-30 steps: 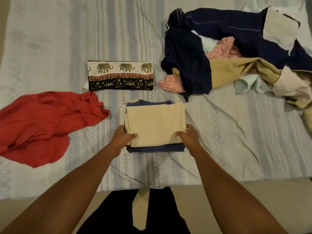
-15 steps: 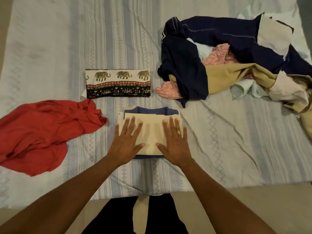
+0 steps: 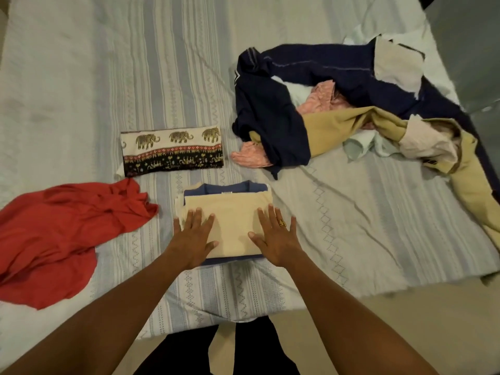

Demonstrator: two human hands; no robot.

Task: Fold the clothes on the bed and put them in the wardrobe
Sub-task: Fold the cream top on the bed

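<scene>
A folded cream garment tops a small stack near the bed's front edge, with a folded blue garment under it. My left hand lies flat on the stack's left side, fingers straight. My right hand, wearing a ring, presses flat on its right side. A folded elephant-print cloth lies just behind the stack. A crumpled red garment is spread at the left. An unfolded heap of navy, tan, pink and white clothes covers the right rear of the bed.
The striped pale bedsheet covers the bed; its front edge runs near the bottom, with beige floor beyond. A grey surface stands at the top right corner. The wardrobe is out of sight.
My hands went from gripping the stack's near corners to lying flat on top, then slid apart toward its left and right sides.
</scene>
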